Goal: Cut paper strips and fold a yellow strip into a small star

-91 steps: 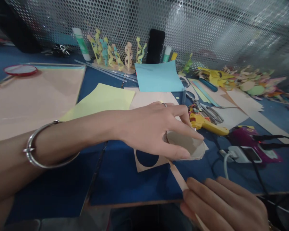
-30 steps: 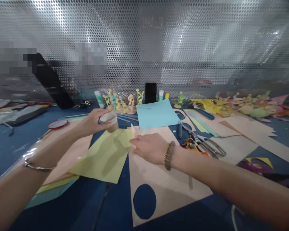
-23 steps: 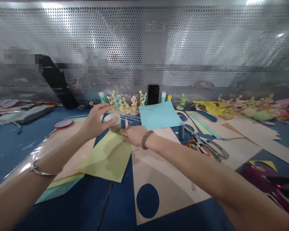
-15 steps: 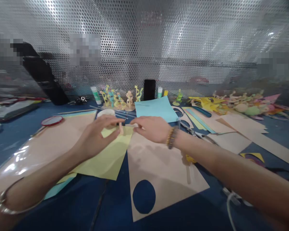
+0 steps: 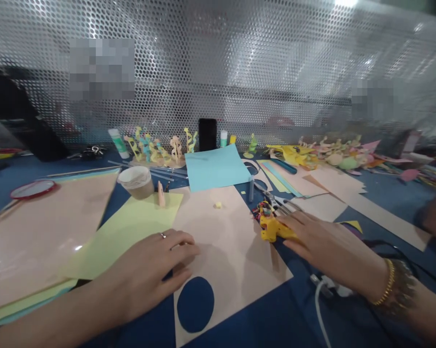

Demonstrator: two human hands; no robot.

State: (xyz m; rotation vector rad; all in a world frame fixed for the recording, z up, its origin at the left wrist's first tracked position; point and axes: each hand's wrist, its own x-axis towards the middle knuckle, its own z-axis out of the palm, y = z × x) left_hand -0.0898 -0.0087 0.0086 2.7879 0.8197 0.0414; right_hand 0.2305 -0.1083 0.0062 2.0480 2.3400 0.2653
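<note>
My left hand [image 5: 156,266] rests low over the left edge of the pale pink paper sheet [image 5: 232,261], fingers apart and slightly curled, holding nothing. A round hole is cut in that sheet near my fingers. My right hand [image 5: 319,241] is at the sheet's right edge, thumb and fingers around the rear of a yellow glue gun [image 5: 272,228]. A wooden clothespin [image 5: 161,195] stands on the yellow paper [image 5: 131,227], beside a whitish cup [image 5: 135,181]. One small pale yellow piece [image 5: 218,205] lies on the pink sheet.
Scissors [image 5: 276,199] lie just beyond my right hand, and a white cable [image 5: 321,309] runs below it. Light blue paper [image 5: 216,166], a black phone [image 5: 207,134] and small paper figures [image 5: 156,150] stand farther back. A red-rimmed round object [image 5: 34,189] lies left.
My hands have parted. The left has left the clothespin and come nearer, while the right has moved right and down onto the glue gun. The view has turned right.
</note>
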